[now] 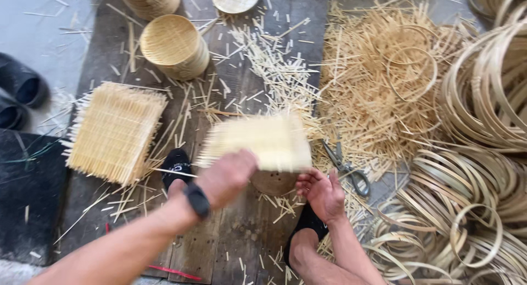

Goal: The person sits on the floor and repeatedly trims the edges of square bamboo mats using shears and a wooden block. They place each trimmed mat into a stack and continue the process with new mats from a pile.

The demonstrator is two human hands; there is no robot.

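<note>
Over the plank floor point(241, 246), the left hand point(228, 175) grips a blurred woven bamboo mat point(258, 142) above a round wooden form point(273, 182), which the open right hand point(321, 193) touches, with scissors point(346, 167) just right and a stack of mats point(115, 131) left.

The left hand point(228, 176) is closed in a grip, its forearm reaching in from the lower left with a dark band at the wrist. The right hand point(323, 193) lies open, palm up, fingers loosely curled.
</note>
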